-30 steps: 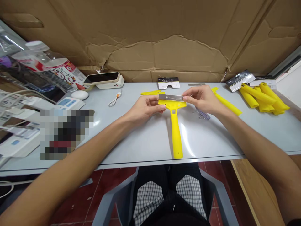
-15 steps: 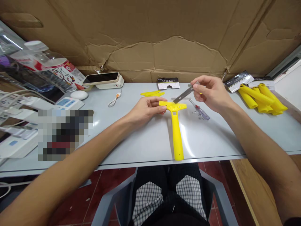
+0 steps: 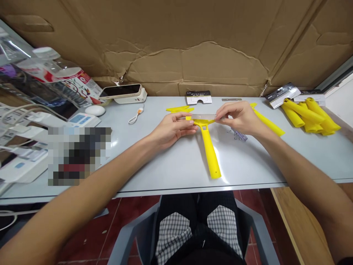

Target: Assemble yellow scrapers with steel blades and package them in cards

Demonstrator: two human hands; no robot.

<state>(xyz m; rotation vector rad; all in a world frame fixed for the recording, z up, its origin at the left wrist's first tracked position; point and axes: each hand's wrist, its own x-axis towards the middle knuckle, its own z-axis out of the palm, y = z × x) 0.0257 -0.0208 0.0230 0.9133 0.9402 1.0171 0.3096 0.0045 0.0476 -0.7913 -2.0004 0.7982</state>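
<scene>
A yellow T-shaped scraper handle (image 3: 211,152) is in front of me, its grip pointing toward the table's front edge. My left hand (image 3: 174,129) pinches the left end of its crosspiece. Along the top of the crosspiece lies a flat metal blade (image 3: 204,116), its right end between the thumb and fingers of my right hand (image 3: 239,116). Partly hidden under the right hand is a screwdriver with a clear purple handle (image 3: 239,134), with several small screws (image 3: 236,137) beside it. Whether the blade sits fully flush cannot be made out.
Beyond the right hand lies another yellow handle (image 3: 268,123); several more (image 3: 313,117) are piled further right. Behind are a second blade (image 3: 231,99), a printed card (image 3: 198,97) and thin yellow strips (image 3: 179,109). A phone (image 3: 121,91), short cable (image 3: 136,115) and mouse (image 3: 95,110) are leftward.
My right hand has lowered the blade from a slant above the scraper handle to lie along its crosspiece. The handle's grip end has swung slightly right and away from me.
</scene>
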